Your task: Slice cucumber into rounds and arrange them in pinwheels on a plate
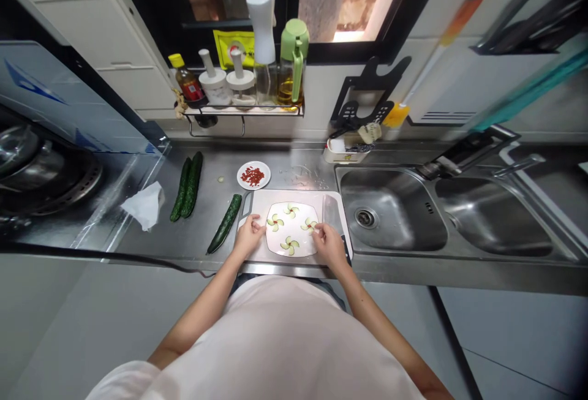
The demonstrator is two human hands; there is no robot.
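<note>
A white square plate (290, 233) lies on a pale cutting board (257, 201). On it are several pinwheel flowers of thin cucumber slices (290, 245) with small red centres. My right hand (329, 245) reaches over the plate's right edge, thumb and fingertips pinched at the right-hand flower (308, 225), apparently on a cucumber slice. Beside the left rim is my left hand (248, 237), fingers loosely curled with thumb and forefinger apart, seemingly holding nothing. A knife (331, 213) rests along the board's right side, its handle partly hidden by my right arm.
A small white dish (253, 176) holds chopped red bits. One cucumber (225, 223) lies left of the board, and two cucumbers (187, 185) lie farther left near a crumpled white cloth or paper (144, 205). A double sink (395, 210) is at right; a condiment rack (243, 110) hangs behind.
</note>
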